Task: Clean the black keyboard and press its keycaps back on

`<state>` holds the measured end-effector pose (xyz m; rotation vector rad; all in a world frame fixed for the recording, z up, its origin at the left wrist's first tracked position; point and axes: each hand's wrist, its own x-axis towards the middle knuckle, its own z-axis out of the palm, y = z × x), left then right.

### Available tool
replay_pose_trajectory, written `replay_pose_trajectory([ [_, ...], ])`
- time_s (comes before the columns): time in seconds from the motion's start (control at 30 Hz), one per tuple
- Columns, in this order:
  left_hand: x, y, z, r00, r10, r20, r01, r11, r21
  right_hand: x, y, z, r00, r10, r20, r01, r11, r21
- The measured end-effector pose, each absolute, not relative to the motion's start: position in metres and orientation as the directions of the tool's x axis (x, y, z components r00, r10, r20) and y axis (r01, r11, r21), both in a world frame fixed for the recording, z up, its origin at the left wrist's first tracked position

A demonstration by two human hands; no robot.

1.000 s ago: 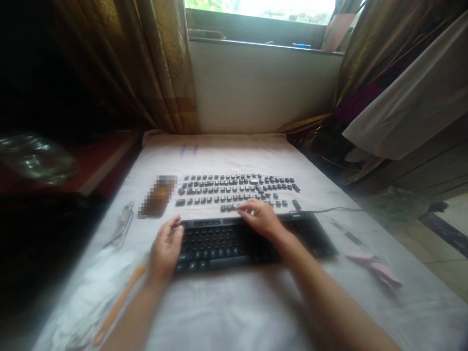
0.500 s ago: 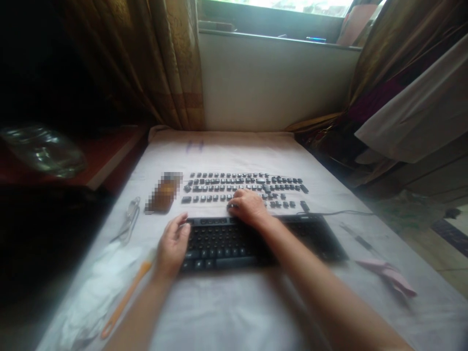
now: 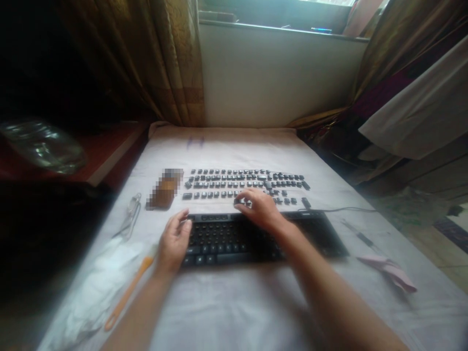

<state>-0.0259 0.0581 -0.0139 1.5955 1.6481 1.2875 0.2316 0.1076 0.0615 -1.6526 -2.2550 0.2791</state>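
A black keyboard (image 3: 219,239) lies on the white-covered table, with keycaps off across much of its upper rows and the lowest rows still fitted. My left hand (image 3: 174,241) grips the keyboard's left end, fingers curled at its upper corner. Beyond the keyboard, loose black keycaps (image 3: 219,185) are laid out in several rows. My right hand (image 3: 260,208) reaches over the keyboard to the nearest rows. Its thumb and index finger close round a small dark keycap (image 3: 239,201). Some keycaps behind this hand are hidden.
An orange-handled brush (image 3: 127,295) and a crumpled white cloth (image 3: 98,287) lie at the left, near a metal tool (image 3: 132,217) and a pixelated brown object (image 3: 164,190). At the right are a thin tool (image 3: 361,237), a pink cloth (image 3: 391,270) and the keyboard's cable (image 3: 343,210).
My right hand has shifted slightly right, and its thumb and index finger now show a rounder, curved pinch. My left hand stays at the keyboard's left end. The view has tilted slightly down.
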Motion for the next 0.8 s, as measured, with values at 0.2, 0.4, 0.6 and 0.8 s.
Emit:
replay_pose_trajectory([
  [0.2,-0.023,0.054,-0.011,-0.129,0.913,0.387,0.568,-0.252,0.784,0.262,0.034,0.053,-0.267,0.949,0.17,0.709,0.313,-0.632],
  [0.4,-0.007,0.027,0.011,0.351,0.65,0.674,0.68,-0.672,0.295,0.262,0.008,0.028,-0.265,0.946,0.186,0.698,0.322,-0.639],
  [0.6,0.024,0.006,0.021,0.543,0.594,0.593,0.587,-0.774,0.238,0.259,0.009,0.023,-0.27,0.944,0.189,0.69,0.327,-0.646],
  [0.8,0.039,0.002,0.013,0.601,0.611,0.515,0.591,-0.774,0.229,0.259,0.008,0.022,-0.271,0.937,0.221,0.697,0.349,-0.626],
])
